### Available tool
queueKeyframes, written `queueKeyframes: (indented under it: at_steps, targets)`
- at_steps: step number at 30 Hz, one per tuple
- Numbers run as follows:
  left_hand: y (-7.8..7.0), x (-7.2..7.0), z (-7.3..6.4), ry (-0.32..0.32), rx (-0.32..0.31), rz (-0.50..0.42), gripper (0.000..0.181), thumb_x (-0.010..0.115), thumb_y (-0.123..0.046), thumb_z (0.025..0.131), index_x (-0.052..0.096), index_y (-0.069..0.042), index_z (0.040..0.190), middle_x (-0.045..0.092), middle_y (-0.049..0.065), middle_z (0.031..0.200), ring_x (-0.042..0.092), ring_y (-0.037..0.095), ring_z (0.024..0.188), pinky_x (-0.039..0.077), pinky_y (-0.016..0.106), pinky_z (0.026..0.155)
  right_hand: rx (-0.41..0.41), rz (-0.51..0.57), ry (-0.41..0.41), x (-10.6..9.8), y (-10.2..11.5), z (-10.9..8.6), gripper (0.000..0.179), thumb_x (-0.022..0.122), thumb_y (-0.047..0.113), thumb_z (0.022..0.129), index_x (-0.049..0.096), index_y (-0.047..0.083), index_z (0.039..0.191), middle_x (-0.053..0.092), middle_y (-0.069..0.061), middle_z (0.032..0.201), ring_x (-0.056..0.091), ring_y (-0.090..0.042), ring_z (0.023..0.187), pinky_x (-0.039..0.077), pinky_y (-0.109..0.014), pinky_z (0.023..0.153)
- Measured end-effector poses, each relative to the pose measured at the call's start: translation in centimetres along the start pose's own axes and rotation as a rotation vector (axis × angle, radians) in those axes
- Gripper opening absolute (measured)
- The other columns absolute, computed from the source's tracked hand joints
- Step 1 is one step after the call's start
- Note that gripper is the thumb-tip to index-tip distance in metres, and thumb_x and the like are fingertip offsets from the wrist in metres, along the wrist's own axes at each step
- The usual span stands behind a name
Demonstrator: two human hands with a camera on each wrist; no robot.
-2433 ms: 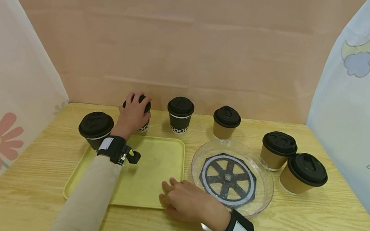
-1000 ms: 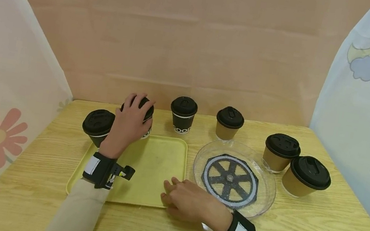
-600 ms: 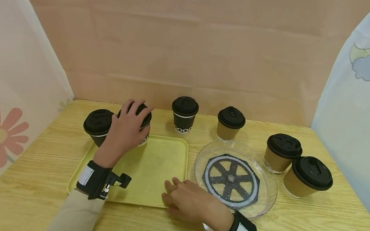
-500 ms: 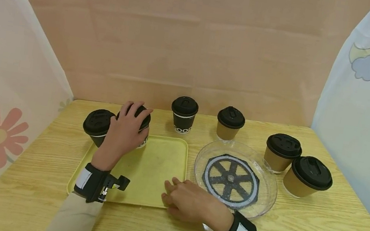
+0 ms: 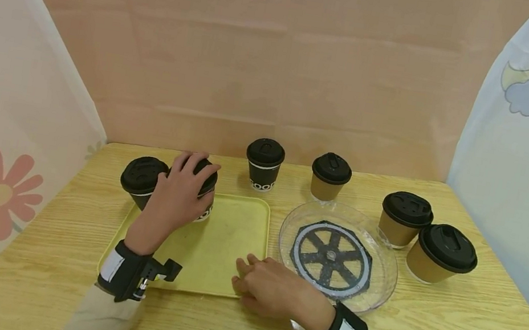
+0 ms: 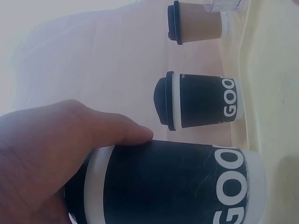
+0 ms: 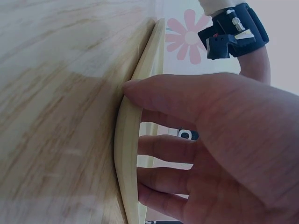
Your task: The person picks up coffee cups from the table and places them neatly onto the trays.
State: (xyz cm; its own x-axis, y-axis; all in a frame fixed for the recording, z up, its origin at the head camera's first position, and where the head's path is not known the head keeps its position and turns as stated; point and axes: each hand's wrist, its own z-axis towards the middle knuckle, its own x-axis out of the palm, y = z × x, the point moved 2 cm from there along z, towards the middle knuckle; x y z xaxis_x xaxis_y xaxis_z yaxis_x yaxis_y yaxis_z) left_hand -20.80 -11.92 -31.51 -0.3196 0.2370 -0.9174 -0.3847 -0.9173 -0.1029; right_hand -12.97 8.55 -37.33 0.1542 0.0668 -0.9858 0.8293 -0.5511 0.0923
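Observation:
In the head view my left hand (image 5: 176,197) grips a black lidded coffee cup (image 6: 168,182) from above, fingers spread over its lid. That cup is upright at the back left of the yellow tray (image 5: 225,251), its "GOO" lettering and white base showing in the left wrist view. Just left of it stands another black lidded cup (image 5: 142,175), partly behind my wrist and hand. My right hand (image 5: 271,287) holds the tray's front right corner. In the right wrist view its thumb lies on the outer rim, with the fingers on the inner side.
Behind the tray stand a black coffee cup (image 5: 264,166) and a brown coffee cup (image 5: 329,178). To the tray's right lies a round clear plastic dish (image 5: 387,271) with a wheel-like dark pattern. Two more brown cups, one smaller (image 5: 404,217) and one wider (image 5: 441,255), stand beyond it.
My left hand has drawn the black coffee cup nearer, from behind the tray to over its back left part. The right hand stays at the tray corner.

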Motion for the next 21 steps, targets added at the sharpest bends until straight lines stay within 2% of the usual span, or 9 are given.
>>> queueKeyframes:
  at_steps: [7, 16, 21]
  targets:
    - [-0.5, 0.0, -1.0, 0.014, 0.023, -0.027, 0.044, 0.064, -0.025, 0.092, 0.056, -0.019, 0.134, 0.042, 0.013, 0.147, 0.037, 0.039, 0.135, 0.047, 0.070, 0.078, -0.004, -0.016, -0.004, 0.1, 0.0, 0.0, 0.031, 0.063, 0.024, 0.094, 0.068, 0.020, 0.124, 0.055, -0.015, 0.141, 0.052, -0.036, 0.131, 0.051, -0.044, 0.099]
    - [-0.8, 0.2, -2.4, -0.001, 0.069, 0.003, 0.043, 0.067, -0.028, 0.090, 0.058, -0.020, 0.131, 0.047, 0.012, 0.143, 0.042, 0.038, 0.132, 0.050, 0.067, 0.075, -0.012, -0.029, -0.006, 0.2, -0.1, 0.1, 0.030, 0.063, 0.025, 0.094, 0.068, 0.020, 0.123, 0.055, -0.014, 0.141, 0.052, -0.035, 0.131, 0.051, -0.043, 0.097]
    - [-1.0, -0.1, -3.2, -0.008, 0.090, 0.011, 0.045, 0.069, -0.029, 0.089, 0.058, -0.020, 0.131, 0.048, 0.012, 0.142, 0.043, 0.038, 0.131, 0.052, 0.064, 0.073, -0.014, -0.031, -0.009, 0.3, -0.1, 0.1, 0.030, 0.063, 0.025, 0.094, 0.068, 0.021, 0.123, 0.056, -0.014, 0.141, 0.053, -0.034, 0.130, 0.052, -0.043, 0.096]
